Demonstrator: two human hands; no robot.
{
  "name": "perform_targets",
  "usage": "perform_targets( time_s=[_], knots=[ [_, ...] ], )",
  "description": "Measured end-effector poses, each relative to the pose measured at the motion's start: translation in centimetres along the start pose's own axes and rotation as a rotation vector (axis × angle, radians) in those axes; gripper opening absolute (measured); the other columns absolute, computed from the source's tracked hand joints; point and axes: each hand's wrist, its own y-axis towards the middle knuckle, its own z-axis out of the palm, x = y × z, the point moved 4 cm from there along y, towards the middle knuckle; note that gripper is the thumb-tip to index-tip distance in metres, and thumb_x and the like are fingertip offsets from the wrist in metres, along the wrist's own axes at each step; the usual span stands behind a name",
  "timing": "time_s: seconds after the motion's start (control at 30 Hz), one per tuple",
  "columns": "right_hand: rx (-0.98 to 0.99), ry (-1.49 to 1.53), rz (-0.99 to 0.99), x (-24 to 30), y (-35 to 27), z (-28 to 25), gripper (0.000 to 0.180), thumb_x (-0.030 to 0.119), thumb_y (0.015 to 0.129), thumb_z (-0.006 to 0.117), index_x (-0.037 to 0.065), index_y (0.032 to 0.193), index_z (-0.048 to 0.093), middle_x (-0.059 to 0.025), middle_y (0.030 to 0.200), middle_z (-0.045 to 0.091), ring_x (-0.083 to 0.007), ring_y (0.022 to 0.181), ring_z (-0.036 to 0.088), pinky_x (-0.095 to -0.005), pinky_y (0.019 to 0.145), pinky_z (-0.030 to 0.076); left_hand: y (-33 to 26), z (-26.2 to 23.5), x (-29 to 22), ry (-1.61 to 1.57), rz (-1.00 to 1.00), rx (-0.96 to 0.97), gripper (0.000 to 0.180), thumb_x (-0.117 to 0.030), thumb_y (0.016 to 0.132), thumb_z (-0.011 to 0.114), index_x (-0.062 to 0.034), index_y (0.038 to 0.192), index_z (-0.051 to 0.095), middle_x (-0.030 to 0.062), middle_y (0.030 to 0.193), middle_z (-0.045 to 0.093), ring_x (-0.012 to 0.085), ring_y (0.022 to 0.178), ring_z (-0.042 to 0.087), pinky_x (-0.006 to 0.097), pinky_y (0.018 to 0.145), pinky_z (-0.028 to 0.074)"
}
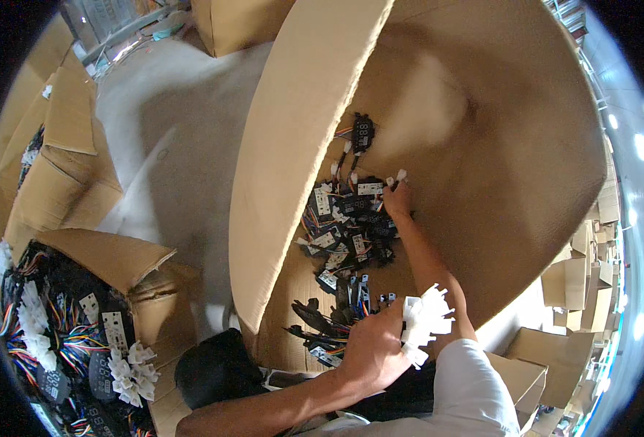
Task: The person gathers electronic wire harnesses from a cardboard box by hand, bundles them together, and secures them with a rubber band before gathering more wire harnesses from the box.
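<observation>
Corrugated cardboard box [482,109] held black display boards [347,218].
Left hand [373,349] clenched a bundle of white plastic connectors [425,320]; right hand [397,200] pinched one wired board.

A warehouse or assembly workshop: brown cardboard cartons [60,167] of black wired circuit modules [347,218] crowd a grey concrete floor [183,131].

The left hand [369,349] sits low at about six o'clock, its bare forearm coming in from the lower left edge toward three o'clock, fingers curled shut in a grip with the back of the hand turned up. The right hand [397,200] lies near the centre, its arm stretched straight out toward twelve o'clock from a white sleeve at five o'clock, fingertips pressed down and bunched together.
</observation>
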Motion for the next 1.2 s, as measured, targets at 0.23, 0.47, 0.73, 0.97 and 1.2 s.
perform_targets(
  time_s=[0.23,0.47,0.73,0.97,1.2],
  knots=[
    [-0.038,0.684,0.025,5.8,-8.6,-12.4,0.023,0.022,0.085,0.076,0.004,0.098,0.069,-0.0048,0.084,0.068,-0.0193,0.075,0.064,-0.0373,0.068,0.051,-0.4,-1.0,-0.9,0.066,-0.018,-0.111,0.022,-0.014,0.092,0.064,-0.0041,0.111,0.059,0.0164,0.084,0.070,0.0341,0.075,0.071,0.041,0.065,0.057],
    [0.094,0.574,-0.146,9.2,-16.1,-26.6,0.022,0.028,0.093,0.071,0.006,0.094,0.069,0.0021,0.079,0.063,-0.0074,0.066,0.055,-0.0233,0.060,0.045,-0.5,-1.2,0.9,-0.207,-0.023,-0.202,0.022,-0.008,0.096,0.060,0.0026,0.115,0.060,0.0178,0.099,0.071,0.0302,0.087,0.071,0.037,0.076,0.057],
    [0.704,0.846,-0.421,10.8,-25.3,-31.0,0.039,0.014,0.077,0.083,-0.002,0.110,0.068,-0.0078,0.106,0.066,-0.0180,0.098,0.063,-0.0315,0.086,0.049,-0.8,0.2,-1.1,0.008,0.395,0.099,0.022,-0.008,0.092,0.060,-0.0021,0.114,0.061,0.0165,0.104,0.063,0.0347,0.093,0.064,0.043,0.081,0.053],
    [1.399,1.375,-0.367,8.4,-19.5,-27.0,0.055,0.022,0.081,0.083,-0.004,0.124,0.061,-0.0184,0.115,0.065,-0.0263,0.102,0.064,-0.0393,0.090,0.053,-0.9,1.1,-2.4,-0.200,0.065,0.088,0.035,-0.020,0.092,0.067,-0.0028,0.120,0.054,0.0181,0.089,0.070,0.0351,0.082,0.072,0.044,0.070,0.056],
    [0.834,0.298,-0.553,14.3,-16.1,-3.5,0.057,0.041,0.092,0.070,-0.003,0.127,0.059,-0.0228,0.125,0.062,-0.0331,0.104,0.066,-0.0396,0.092,0.053,-1.3,-2.3,-3.8,0.053,-0.031,0.082,0.025,-0.005,0.086,0.066,-0.0002,0.110,0.062,0.0155,0.092,0.071,0.0283,0.079,0.073,0.036,0.069,0.059]
  ],
)
